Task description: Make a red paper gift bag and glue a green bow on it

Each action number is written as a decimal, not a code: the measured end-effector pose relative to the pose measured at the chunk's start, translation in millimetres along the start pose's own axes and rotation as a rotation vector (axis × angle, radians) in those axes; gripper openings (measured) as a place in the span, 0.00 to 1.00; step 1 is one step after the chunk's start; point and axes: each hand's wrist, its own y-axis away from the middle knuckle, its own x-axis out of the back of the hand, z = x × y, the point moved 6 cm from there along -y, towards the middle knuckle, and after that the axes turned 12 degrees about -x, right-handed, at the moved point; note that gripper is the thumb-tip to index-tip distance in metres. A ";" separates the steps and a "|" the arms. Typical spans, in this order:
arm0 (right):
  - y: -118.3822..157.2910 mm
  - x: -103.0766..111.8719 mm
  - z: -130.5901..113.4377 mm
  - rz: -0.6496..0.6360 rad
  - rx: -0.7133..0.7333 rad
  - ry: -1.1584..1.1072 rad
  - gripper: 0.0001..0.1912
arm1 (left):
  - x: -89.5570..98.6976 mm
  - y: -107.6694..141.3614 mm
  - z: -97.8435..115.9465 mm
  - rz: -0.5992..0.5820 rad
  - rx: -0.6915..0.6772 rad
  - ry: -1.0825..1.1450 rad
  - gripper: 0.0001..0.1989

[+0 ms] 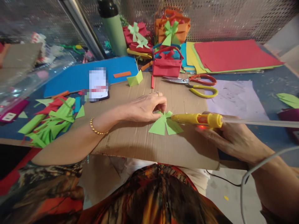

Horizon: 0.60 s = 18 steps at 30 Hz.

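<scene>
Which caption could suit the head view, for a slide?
Left hand holds a green paper bow while right hand holds a yellow glue gun.

The fingers [161, 101] of your left hand [146, 109] cover part of the upper edge of the green paper bow [157, 128]. It is not clear whether the tip of your yellow glue gun [188, 119] touches this paper. Your right hand [233, 138] hides the gun's handle, and the glue stick [261, 123] goes out at the right edge. The grey cord [257, 170] is cut by the right and bottom edges. The phone [97, 84] has its screen blurred into squares, so you cannot read it. The bottle [115, 34] loses its top at the upper edge.
</scene>
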 end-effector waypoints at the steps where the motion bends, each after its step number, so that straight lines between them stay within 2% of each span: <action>1: 0.2 0.8 -2.8 -0.001 0.024 -0.005 0.18 | -0.2 -0.1 0.1 -0.001 0.000 0.004 0.06; 5: 0.0 1.5 -11.1 0.020 0.082 -0.015 0.16 | -0.6 -0.4 1.0 -0.005 -0.006 -0.002 0.06; 15: -1.2 -3.6 -5.5 0.017 0.091 -0.010 0.18 | 0.2 -0.1 0.2 -0.001 0.013 0.008 0.06; 18: -1.5 -3.2 -3.2 0.003 0.045 0.009 0.19 | 0.6 0.0 0.3 0.001 0.017 0.015 0.06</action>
